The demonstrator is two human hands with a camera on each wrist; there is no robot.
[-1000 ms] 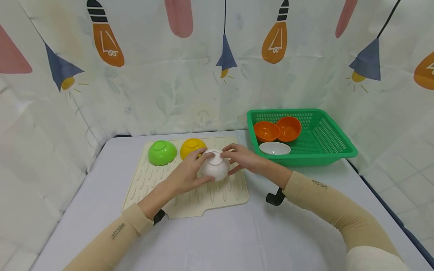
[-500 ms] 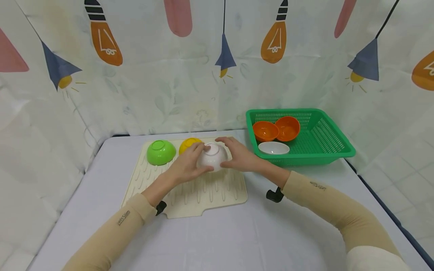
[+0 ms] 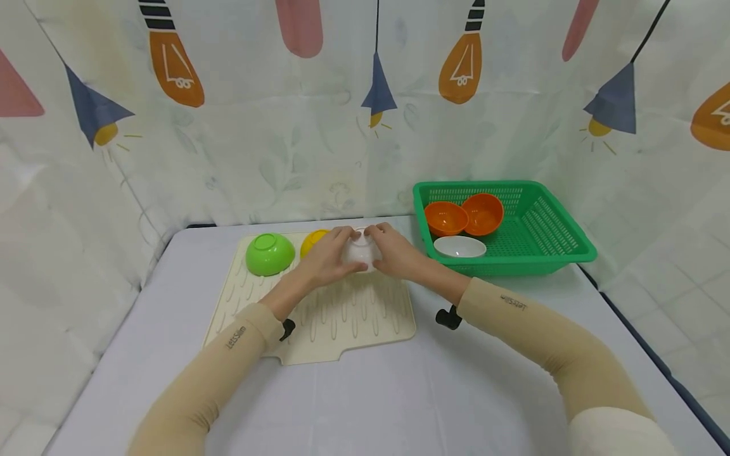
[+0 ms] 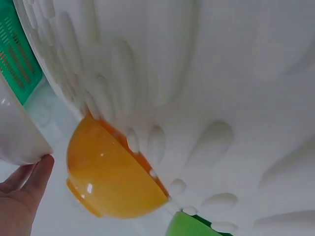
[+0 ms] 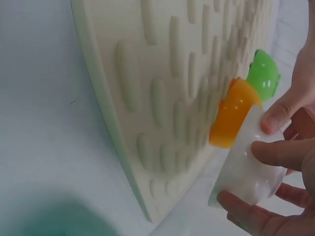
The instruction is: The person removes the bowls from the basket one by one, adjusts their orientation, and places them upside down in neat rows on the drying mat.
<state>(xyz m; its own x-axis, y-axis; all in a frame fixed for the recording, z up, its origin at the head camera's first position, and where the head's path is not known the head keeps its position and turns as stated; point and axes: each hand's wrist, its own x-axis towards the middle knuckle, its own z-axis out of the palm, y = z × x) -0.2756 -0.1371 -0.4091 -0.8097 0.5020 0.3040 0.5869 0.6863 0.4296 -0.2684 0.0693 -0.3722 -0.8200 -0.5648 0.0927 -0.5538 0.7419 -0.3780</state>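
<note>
An upside-down white bowl (image 3: pixel 359 254) is held between both hands over the back right of a cream ridged draining mat (image 3: pixel 336 329). My left hand (image 3: pixel 326 258) grips its left side, fingers on the base and thumb low on the wall. On its right side, my right hand (image 3: pixel 399 254) holds it the same way. In the right wrist view the white bowl (image 5: pixel 251 167) shows a gap from the mat. Just left of it, a yellow bowl (image 4: pixel 110 172) rests upside down on the mat, partly hidden in the head view. Farther left sits an overturned green bowl (image 3: pixel 270 254).
A green perforated basket (image 3: pixel 547 259) stands at the back right of the white-covered table (image 3: pixel 376 405). Inside are two orange bowls (image 3: pixel 447 218) and a white dish or bowl (image 3: pixel 459 247). A patterned curtain (image 3: pixel 319 152) hangs behind the table.
Both hands have moved the white bowl away from me, toward the mat's back edge. My right hand, looser half a second ago, has closed in on the bowl's right side.
</note>
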